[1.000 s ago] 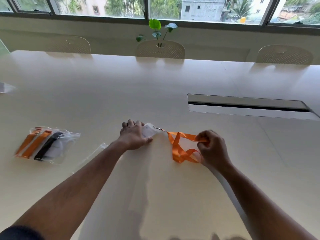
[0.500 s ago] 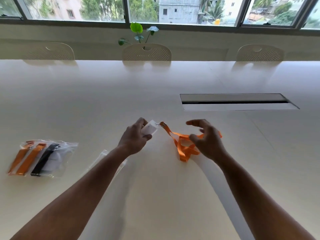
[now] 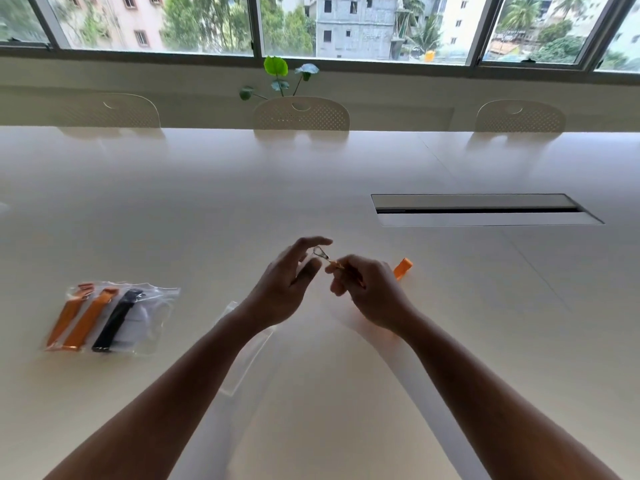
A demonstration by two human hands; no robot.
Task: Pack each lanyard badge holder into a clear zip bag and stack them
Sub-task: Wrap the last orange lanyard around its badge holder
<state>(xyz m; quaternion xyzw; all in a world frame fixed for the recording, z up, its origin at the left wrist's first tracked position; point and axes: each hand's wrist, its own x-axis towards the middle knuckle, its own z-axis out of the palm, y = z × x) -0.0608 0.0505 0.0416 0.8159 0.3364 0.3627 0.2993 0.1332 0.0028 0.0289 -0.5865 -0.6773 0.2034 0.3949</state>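
Note:
My right hand (image 3: 369, 292) grips the orange lanyard just behind its metal clip (image 3: 320, 252), and a loop of the orange lanyard (image 3: 402, 267) sticks out past my knuckles. My left hand (image 3: 285, 285) is raised beside it, with forefinger and thumb spread apart on either side of the clip. The badge holder itself is hidden behind my hands. An empty clear zip bag (image 3: 244, 355) lies flat on the table under my left forearm. A stack of packed bags (image 3: 110, 317) with orange and black lanyards lies at the left.
The work happens on a large pale table (image 3: 346, 174). A recessed cable slot (image 3: 481, 209) lies to the right beyond my hands. Three chairs (image 3: 301, 114) stand along the far edge, with a small plant (image 3: 277, 76) behind them.
My hands came together and rose off the table. The right hand gathered the lanyard and now grips it near the clip. The left hand no longer shows the white badge holder it held.

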